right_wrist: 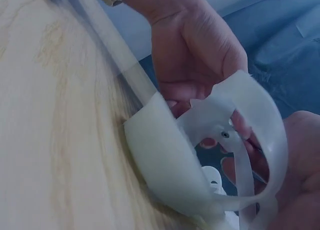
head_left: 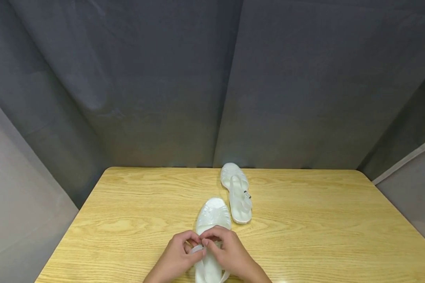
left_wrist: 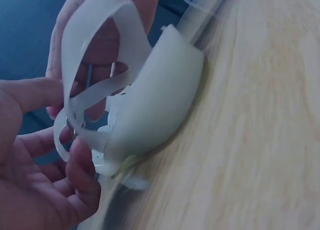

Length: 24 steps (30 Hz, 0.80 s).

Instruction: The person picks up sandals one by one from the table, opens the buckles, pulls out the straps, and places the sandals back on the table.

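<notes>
A white jelly sandal (head_left: 213,214) lies on the table with its toe pointing away from me. My left hand (head_left: 178,253) pinches its ankle strap (left_wrist: 75,49) beside a small metal buckle (left_wrist: 71,126). Close against it, my right hand (head_left: 228,251) pinches the strap by the same buckle, fingertips nearly meeting those of the left. The strap rises in a loop above the heel (right_wrist: 165,160) in the right wrist view. Fingers partly hide the buckle in the head view, so whether the strap end is through it I cannot tell.
A second white sandal (head_left: 240,196) lies beyond and slightly right of the first, its strap looped over the sole and its buckle showing. The wood-grain table (head_left: 322,224) reaches back to a dark grey curtain (head_left: 163,86). Lighter panels (head_left: 17,188) stand at the sides.
</notes>
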{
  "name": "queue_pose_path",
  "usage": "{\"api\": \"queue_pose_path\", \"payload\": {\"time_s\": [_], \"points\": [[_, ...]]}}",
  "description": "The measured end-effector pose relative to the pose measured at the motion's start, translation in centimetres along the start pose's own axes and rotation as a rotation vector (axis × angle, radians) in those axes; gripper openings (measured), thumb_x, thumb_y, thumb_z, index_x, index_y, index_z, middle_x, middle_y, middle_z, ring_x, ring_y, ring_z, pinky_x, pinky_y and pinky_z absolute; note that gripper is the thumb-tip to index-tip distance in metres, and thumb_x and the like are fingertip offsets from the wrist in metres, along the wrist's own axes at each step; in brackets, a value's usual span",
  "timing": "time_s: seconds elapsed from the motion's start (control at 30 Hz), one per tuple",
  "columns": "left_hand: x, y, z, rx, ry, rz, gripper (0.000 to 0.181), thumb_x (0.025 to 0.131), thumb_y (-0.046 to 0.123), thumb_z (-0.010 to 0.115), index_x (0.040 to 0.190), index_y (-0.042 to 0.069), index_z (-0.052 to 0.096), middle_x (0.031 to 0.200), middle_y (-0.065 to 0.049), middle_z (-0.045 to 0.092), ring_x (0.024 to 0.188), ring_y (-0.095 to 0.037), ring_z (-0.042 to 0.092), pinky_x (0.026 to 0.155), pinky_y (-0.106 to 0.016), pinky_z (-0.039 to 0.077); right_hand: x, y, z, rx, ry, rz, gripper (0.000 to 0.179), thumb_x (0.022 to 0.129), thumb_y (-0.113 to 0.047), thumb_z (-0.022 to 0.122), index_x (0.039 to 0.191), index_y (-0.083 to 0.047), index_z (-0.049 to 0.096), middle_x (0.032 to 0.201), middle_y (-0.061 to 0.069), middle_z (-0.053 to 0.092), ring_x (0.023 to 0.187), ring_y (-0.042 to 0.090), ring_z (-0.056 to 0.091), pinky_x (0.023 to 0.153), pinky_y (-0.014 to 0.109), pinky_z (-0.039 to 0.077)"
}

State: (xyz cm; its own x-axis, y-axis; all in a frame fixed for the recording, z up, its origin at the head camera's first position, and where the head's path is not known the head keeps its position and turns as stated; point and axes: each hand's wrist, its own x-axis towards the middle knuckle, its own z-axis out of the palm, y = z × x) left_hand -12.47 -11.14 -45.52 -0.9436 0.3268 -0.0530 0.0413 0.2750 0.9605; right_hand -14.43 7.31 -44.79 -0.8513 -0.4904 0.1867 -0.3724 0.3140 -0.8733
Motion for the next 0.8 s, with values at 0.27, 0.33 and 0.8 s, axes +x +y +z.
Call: {"api": "queue_pose_path", "payload": {"time_s": [0.27, 0.33, 0.8], "points": [[0.04, 0.51, 0.22, 0.007, 0.048, -0.013, 0.014, 0.082, 0.010, 0.068, 0.092, 0.003, 0.061, 0.079, -0.002, 0.056, 0.056, -0.004, 0.046, 0.050, -0.017, 0.040, 0.08, 0.07, 0.04, 0.003, 0.003, 0.010, 0.008, 0.092, -0.017, 0.062, 0.094, -0.014, 0.068, 0.094, -0.004, 0.066, 0.089, 0.007, 0.061, 0.078, 0.024, 0.051], [0.01, 0.60, 0.22, 0.005, 0.051, -0.018, 0.015, 0.081, 0.009, 0.068, 0.092, 0.003, 0.060, 0.080, -0.002, 0.056, 0.058, -0.005, 0.046, 0.051, -0.017, 0.041, 0.05, 0.08, 0.02, 0.010, -0.012, 0.038, 0.007, 0.091, -0.018, 0.062, 0.092, -0.014, 0.067, 0.092, -0.004, 0.067, 0.088, 0.007, 0.062, 0.076, 0.023, 0.050], [0.10, 0.06, 0.11, -0.046, 0.042, -0.009, 0.017, 0.076, 0.000, 0.067, 0.089, 0.001, 0.058, 0.078, -0.002, 0.054, 0.068, -0.008, 0.050, 0.059, -0.018, 0.043, 0.13, 0.31, 0.37, 0.060, -0.059, 0.099, 0.007, 0.090, -0.014, 0.063, 0.089, -0.008, 0.064, 0.084, 0.000, 0.065, 0.077, 0.004, 0.059, 0.069, 0.020, 0.050]]}}
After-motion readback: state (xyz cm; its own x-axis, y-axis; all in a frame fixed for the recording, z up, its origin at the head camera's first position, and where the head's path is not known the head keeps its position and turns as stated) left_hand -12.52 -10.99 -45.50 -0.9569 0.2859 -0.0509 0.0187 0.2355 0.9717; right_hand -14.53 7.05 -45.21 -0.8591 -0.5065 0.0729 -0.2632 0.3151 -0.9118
